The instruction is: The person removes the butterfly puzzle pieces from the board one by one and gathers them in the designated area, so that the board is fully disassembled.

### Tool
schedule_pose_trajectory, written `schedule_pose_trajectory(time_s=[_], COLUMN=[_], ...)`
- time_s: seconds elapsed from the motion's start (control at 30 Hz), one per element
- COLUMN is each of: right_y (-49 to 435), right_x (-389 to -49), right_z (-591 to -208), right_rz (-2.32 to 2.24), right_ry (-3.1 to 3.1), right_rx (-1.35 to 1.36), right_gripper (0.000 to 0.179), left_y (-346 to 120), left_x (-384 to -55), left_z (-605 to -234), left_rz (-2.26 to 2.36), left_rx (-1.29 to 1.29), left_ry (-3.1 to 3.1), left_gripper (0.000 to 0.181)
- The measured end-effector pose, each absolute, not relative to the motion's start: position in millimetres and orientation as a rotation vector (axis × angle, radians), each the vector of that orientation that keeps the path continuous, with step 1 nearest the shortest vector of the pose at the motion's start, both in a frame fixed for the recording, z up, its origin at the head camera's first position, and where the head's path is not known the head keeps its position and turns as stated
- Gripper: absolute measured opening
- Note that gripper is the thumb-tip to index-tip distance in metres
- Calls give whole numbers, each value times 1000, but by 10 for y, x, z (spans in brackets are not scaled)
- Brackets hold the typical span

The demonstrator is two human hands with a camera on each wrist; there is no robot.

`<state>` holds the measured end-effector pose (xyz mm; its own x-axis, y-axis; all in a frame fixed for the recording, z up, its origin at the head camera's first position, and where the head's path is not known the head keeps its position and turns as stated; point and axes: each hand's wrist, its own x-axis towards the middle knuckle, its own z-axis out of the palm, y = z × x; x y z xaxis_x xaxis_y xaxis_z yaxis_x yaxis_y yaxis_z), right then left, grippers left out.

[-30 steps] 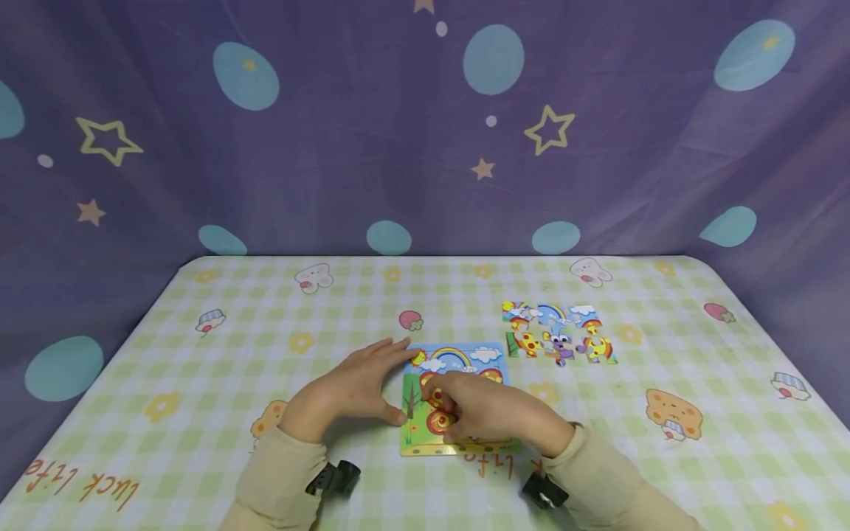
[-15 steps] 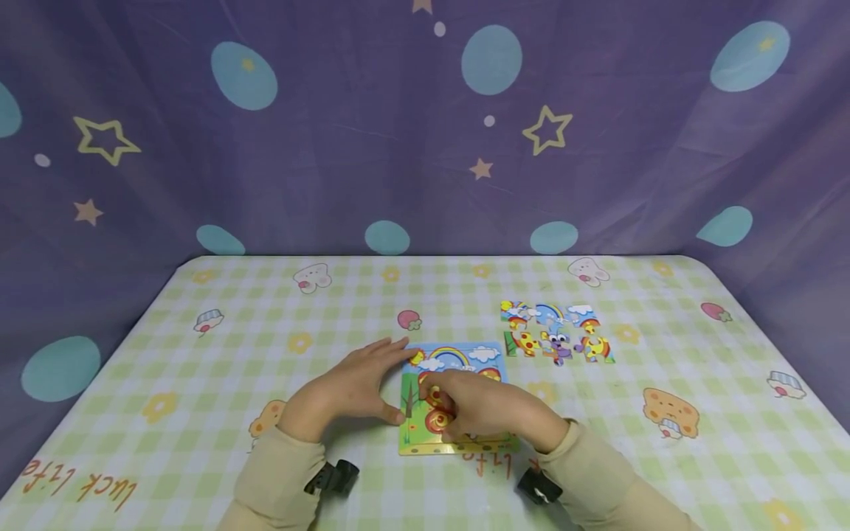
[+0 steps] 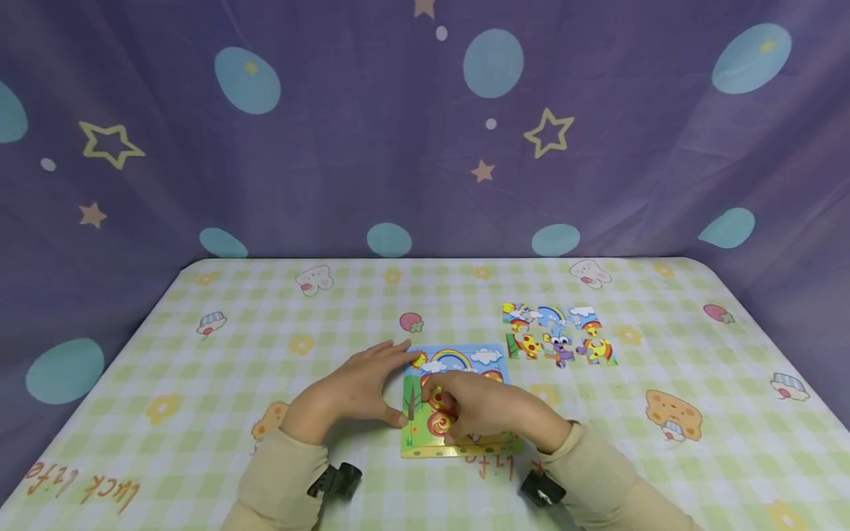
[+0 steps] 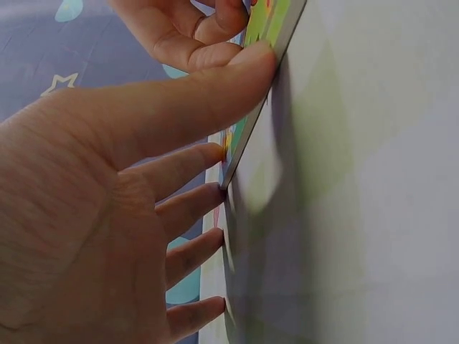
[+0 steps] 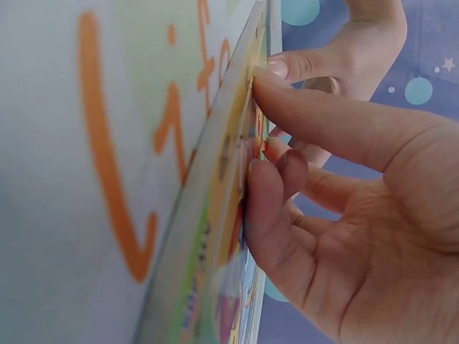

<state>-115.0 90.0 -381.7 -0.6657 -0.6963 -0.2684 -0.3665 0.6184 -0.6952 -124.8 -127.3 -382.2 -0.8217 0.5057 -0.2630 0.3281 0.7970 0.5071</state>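
A square picture puzzle board (image 3: 415, 435) lies on the table, printed with a rainbow, a sun, clouds and red round shapes. My left hand (image 3: 361, 383) rests at its left side with fingers spread, the thumb on the edge and the index finger near the top left corner. My right hand (image 3: 488, 409) is over the board's lower middle. Its thumb and curled fingers (image 5: 265, 208) pinch at a puzzle piece (image 5: 246, 145) low on the surface, mostly hidden by the hand. Several loose jigsaw pieces (image 3: 559, 345) lie in two rows beyond the board's right side.
A green-and-white checked tablecloth (image 3: 265, 332) with printed flowers, bears and lettering covers the table. Behind it hangs a purple curtain (image 3: 398, 133) with stars and blue ovals. Black camera straps (image 3: 335, 479) sit on both wrists, over beige sleeves (image 3: 275, 472).
The head view shifts very slightly. Both hands stay at the same places on the board, and the loose pieces lie as before.
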Motion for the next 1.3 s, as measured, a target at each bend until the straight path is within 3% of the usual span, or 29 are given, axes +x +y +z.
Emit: schedule_pose_trajectory(time_s=[1.3], right_y=[852], right_x=[-1128], right_z=[-3807], right_rz=[-837], right_ry=[2345], right_rx=[-797], right_gripper=[43], left_y=[-1293], left_x=[-1245], left_z=[-3813], left_rz=[648], left_rx=[645], left_ry=[2587], left_gripper=[91])
